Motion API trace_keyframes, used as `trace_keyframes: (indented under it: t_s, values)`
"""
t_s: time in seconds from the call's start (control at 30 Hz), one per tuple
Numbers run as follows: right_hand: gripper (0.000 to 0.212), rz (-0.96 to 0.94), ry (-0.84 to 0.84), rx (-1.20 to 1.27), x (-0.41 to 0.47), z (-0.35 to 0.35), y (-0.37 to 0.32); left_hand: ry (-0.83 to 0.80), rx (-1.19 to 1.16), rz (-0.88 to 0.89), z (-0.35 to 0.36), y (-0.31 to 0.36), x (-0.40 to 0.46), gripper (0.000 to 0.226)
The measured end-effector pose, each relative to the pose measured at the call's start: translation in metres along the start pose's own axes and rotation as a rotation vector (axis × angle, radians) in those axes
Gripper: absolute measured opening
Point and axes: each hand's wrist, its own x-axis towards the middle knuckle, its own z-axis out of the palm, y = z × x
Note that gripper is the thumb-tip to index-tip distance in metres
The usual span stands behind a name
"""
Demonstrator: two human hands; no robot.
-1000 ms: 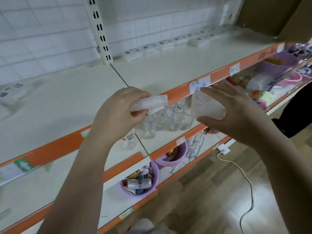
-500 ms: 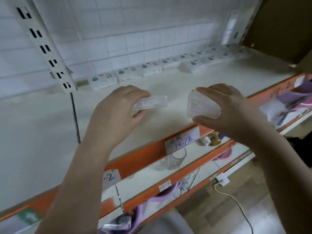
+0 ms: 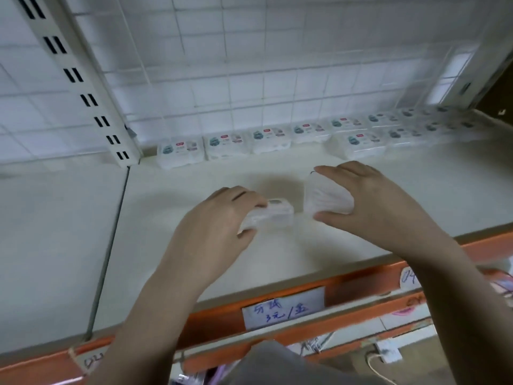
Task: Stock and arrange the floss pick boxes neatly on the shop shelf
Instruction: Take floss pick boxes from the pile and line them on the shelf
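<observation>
1. Clear plastic floss pick box gripped in the left hand, low over the shelf.
2. Right hand holds a second box alongside.
3. More boxes line the back wall.

2 bare forearms, left grip, right grip, no sleeves visible

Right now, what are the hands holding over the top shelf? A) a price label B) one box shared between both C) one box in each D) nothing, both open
C: the left hand grips one floss pick box and the right hand grips another box, apart from each other.
</observation>
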Motion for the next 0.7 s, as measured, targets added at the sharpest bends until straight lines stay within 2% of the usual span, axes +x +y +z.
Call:
trace_keyframes:
  t_s: [0.17,0.33,0.43,0.53,0.6,0.7]
  values:
    - [0.071,-0.097,-0.109,-0.013,0.006,0.001,0.012,0.000,0.017,-0.085,0.010,0.012,-0.020,0.041]
    - [0.076,-0.186,-0.073,0.057,0.008,-0.005,0.021,0.039,0.010,-0.200,0.011,0.025,-0.029,0.033]
    - [0.075,-0.203,0.037,0.368,0.007,-0.011,0.019,0.101,-0.125,-0.311,0.003,0.040,-0.024,0.030]
    - [0.061,-0.278,0.072,0.809,0.003,-0.015,0.015,0.089,-0.470,-0.428,0.003,0.059,-0.009,0.053]
    - [0.057,-0.338,0.043,1.048,-0.001,-0.015,0.014,-0.010,-0.671,-0.431,0.009,0.069,-0.001,0.073]
    - [0.058,-0.423,0.018,1.194,-0.009,-0.013,0.019,-0.008,-0.844,-0.375,0.015,0.077,0.003,0.069]
